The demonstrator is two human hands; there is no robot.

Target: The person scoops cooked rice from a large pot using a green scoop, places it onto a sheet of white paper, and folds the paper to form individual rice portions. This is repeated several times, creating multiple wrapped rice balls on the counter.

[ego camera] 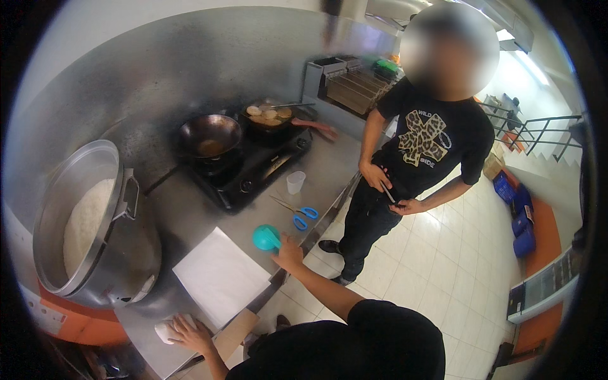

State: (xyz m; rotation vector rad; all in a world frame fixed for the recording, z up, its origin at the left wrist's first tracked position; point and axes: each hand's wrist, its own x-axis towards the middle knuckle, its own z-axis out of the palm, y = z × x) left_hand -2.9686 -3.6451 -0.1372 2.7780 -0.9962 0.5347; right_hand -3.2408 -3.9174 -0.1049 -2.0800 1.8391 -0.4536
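Note:
My right hand (pixel 289 254) is at the handle of a turquoise plastic scoop (pixel 266 237), which rests bowl to the upper left on the steel counter; whether the fingers are closed round it I cannot tell. My left hand (pixel 188 332) lies spread over a white wrapped bundle (pixel 166 331) near the counter's lower edge. Between the hands is a stack of white paper sheets (pixel 223 278). Blue-handled scissors (pixel 300 214) lie beyond the scoop, beside a small clear plastic cup (pixel 295 182). A large metal pot (pixel 137 256) of white rice (pixel 89 228) stands at the left.
A black gas stove (pixel 256 178) carries an empty-looking wok (pixel 210 135) and a pan (pixel 267 114) with round pieces frying in oil. A co-worker in a black T-shirt (pixel 422 137) stands at the counter's right end, holding a thin tool. Blue crates (pixel 522 218) stand along the far wall.

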